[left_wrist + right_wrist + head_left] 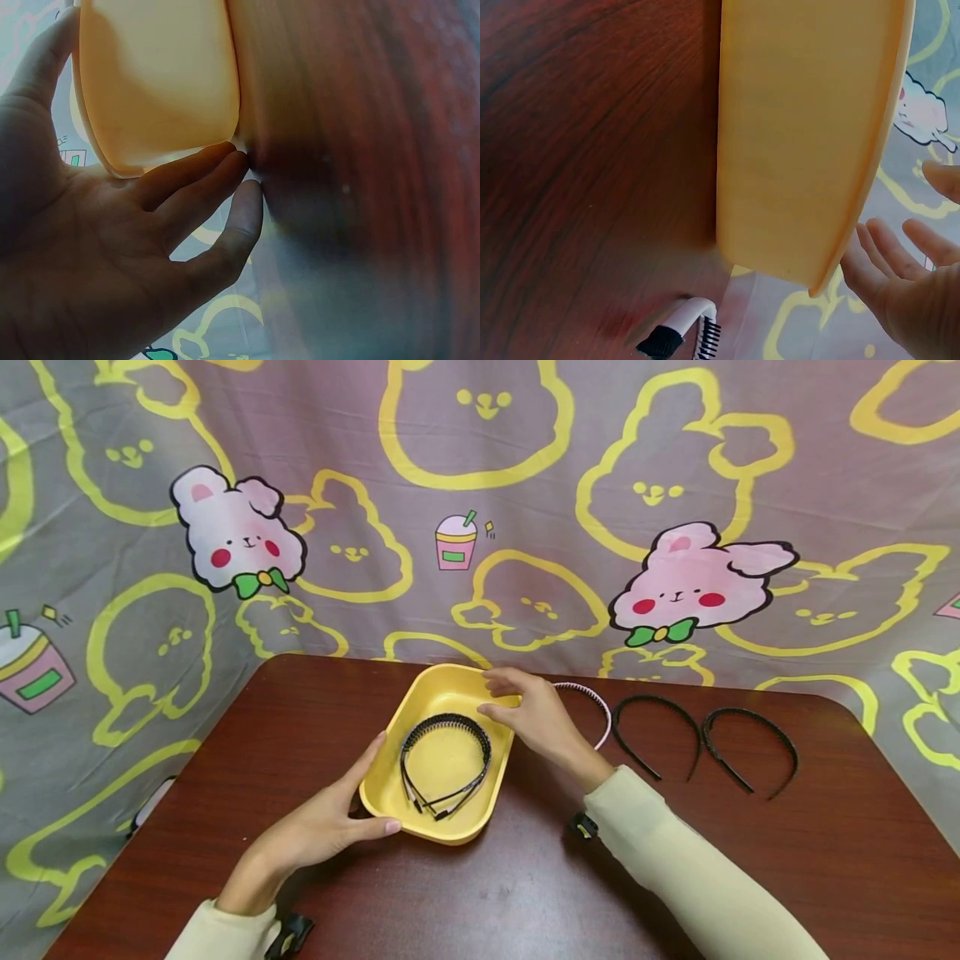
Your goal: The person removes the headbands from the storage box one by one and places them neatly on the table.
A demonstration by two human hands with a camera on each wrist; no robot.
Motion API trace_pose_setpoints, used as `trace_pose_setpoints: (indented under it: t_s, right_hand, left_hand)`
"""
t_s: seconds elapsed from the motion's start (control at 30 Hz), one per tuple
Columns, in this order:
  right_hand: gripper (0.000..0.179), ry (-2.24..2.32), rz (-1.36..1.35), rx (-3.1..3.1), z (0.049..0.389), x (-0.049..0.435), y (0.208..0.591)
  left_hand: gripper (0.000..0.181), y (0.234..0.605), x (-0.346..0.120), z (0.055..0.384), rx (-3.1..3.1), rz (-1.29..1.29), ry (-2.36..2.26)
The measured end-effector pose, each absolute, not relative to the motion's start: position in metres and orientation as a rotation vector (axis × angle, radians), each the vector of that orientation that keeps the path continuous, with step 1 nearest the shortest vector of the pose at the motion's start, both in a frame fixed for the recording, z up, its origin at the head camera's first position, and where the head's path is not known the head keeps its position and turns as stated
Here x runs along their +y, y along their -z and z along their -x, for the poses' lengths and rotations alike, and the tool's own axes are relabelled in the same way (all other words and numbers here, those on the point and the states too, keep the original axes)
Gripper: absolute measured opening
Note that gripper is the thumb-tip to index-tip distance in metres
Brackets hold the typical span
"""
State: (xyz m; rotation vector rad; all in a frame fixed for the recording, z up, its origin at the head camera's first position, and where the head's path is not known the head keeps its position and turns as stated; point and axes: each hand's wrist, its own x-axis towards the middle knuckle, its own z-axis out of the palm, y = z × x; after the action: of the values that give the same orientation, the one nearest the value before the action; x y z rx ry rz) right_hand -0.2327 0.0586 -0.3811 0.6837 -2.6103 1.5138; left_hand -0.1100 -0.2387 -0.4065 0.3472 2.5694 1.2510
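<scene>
On the table sits a yellow plastic tray (431, 835), with several dark toothed headbands (450, 719) lying overlapped inside it. My left hand (318, 827) holds the tray's near left corner. Its thumb lies along the front and its fingers along the left side; the left wrist view shows the fingertips low against the wall (161, 75). Over the far right corner is my right hand (536, 714), fingers spread and loosely bent, thumb apart. It holds nothing, and in the right wrist view its fingers overlap the rim (889, 142).
Right of the tray, a pale pink-and-black headband (604, 714) lies partly hidden behind my right hand. Farther right lie a black headband (660, 700) and another black headband (783, 739). A patterned cloth (525, 510) hangs behind the brown table (585, 902).
</scene>
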Motion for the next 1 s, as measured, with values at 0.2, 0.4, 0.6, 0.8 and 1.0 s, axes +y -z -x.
trace_pose_setpoints:
  t_s: [0.2, 0.4, 0.6, 0.8, 1.0]
  right_hand:
    - [0.051, -1.528, -0.742, -2.643, 0.238, 0.050, 0.384]
    - [0.051, -1.552, -0.782, -2.648, 0.241, 0.042, 0.387]
    - [0.050, -1.537, -0.796, -2.672, 0.246, 0.035, 0.390]
    - [0.046, -1.501, -0.822, -2.700, 0.251, 0.027, 0.395]
    - [0.046, -1.437, -0.862, -2.703, 0.255, 0.022, 0.398]
  left_hand:
    - [0.114, 0.407, -0.239, 0.109, 2.573, -0.348, -1.243]
    - [0.114, 0.407, -0.239, 0.110, 2.571, -0.349, -1.247]
    - [0.114, 0.408, -0.239, 0.111, 2.577, -0.363, -1.240]
    - [0.113, 0.408, -0.238, 0.111, 2.564, -0.345, -1.251]
    - [0.113, 0.409, -0.239, 0.111, 2.560, -0.347, -1.265]
